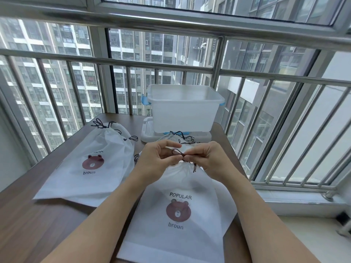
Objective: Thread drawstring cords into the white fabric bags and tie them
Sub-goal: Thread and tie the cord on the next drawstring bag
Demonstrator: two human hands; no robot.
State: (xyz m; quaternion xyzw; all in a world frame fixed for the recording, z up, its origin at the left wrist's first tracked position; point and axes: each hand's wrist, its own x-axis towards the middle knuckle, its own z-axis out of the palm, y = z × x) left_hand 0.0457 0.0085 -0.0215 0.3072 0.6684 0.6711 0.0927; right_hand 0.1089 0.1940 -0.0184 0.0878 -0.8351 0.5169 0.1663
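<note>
A white fabric bag printed with a brown bear and "POPULAR broun" lies in front of me on the table, its gathered mouth raised between my hands. A dark brown drawstring cord forms a small loop above that mouth. My left hand pinches the cord from the left, and my right hand pinches it from the right, fingertips almost meeting. A short knotted cord end hangs beside the mouth. A pile of similar bags with tied cords lies to the left.
A translucent plastic storage box stands on its lid at the table's far side, with more bags and cords in front of it. The brown wooden table ends at a metal window railing on the right and behind.
</note>
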